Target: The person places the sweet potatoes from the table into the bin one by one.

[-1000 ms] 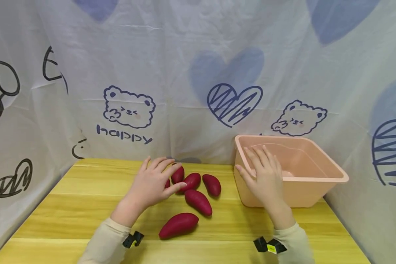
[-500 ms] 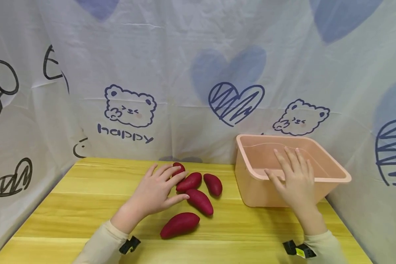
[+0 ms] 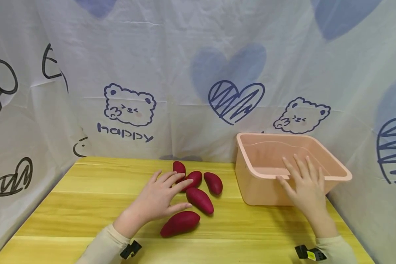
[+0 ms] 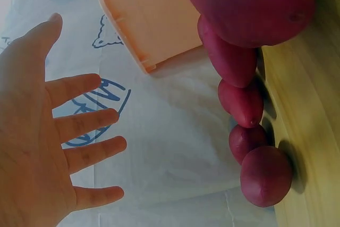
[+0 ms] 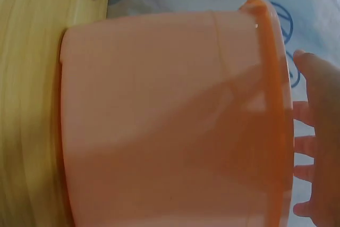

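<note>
Several dark red-purple sweet potatoes lie on the wooden table. The nearest sweet potato (image 3: pixel 180 224) is separate from the rest, and another sweet potato (image 3: pixel 200 201) lies just behind it. My left hand (image 3: pixel 156 200) hovers at their left with fingers spread, covering part of the group in the head view. In the left wrist view the left hand (image 4: pixel 37 126) holds nothing and is apart from the sweet potatoes (image 4: pixel 265 176). My right hand (image 3: pixel 305 187) is spread over the front rim of the pink plastic basin (image 3: pixel 264 190); whether it touches the rim I cannot tell.
The yellow wood-grain table (image 3: pixel 85 205) ends at a white cloth backdrop (image 3: pixel 184 121) printed with bears and hearts. Cloth also hangs along the left and right sides. The basin stands at the back right, with its inside floor partly visible.
My right hand has moved right along the basin's front, from its left corner, and slightly down. My left hand has shifted a little to the right and down. The sweet potatoes and basin stay put.
</note>
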{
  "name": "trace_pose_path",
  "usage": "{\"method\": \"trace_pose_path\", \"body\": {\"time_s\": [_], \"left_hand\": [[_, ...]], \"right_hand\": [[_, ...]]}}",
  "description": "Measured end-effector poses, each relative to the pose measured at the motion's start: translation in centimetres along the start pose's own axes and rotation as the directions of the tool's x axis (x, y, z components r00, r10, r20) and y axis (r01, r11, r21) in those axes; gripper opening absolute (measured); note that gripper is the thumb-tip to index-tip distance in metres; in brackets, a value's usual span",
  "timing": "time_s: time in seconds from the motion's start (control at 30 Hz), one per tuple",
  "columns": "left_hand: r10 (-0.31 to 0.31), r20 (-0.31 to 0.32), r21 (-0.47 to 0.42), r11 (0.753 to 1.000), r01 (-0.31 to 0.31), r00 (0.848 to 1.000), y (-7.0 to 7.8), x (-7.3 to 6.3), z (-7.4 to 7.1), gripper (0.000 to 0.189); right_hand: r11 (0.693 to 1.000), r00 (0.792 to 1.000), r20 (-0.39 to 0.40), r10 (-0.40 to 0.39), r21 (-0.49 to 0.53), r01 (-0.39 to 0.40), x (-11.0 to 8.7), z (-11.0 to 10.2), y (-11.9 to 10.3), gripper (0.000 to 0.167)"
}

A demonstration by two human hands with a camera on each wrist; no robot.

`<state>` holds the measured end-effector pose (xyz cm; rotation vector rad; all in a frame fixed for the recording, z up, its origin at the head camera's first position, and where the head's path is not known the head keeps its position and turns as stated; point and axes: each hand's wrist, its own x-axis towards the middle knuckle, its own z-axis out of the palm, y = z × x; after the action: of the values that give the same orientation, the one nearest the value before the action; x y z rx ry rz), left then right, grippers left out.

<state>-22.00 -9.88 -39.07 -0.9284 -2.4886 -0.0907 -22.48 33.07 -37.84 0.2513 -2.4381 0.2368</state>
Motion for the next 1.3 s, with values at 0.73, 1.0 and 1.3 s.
{"method": "trace_pose_path", "body": {"time_s": [0.73,1.0,1.3], "left_hand": [[-0.029,0.144,-0.150,0.987,0.051,0.989,0.8,-0.4,0.1,0.068],[-0.001,0.256,-0.193,0.980,0.052,0.967,1.6,-0.5,0.8,0.071],[0.045,0.360,-0.229,0.973,0.041,0.932,2.4,-0.6,1.7,0.071]], "right_hand": [[0.998,0.977,0.205,0.062,-0.015,-0.060,-0.6,-0.7,2.1,0.056],[0.998,0.976,0.206,0.062,-0.026,-0.058,-0.7,-0.3,2.1,0.056],[0.998,0.978,0.200,0.062,-0.021,-0.059,-0.3,-0.1,2.0,0.056]]}}
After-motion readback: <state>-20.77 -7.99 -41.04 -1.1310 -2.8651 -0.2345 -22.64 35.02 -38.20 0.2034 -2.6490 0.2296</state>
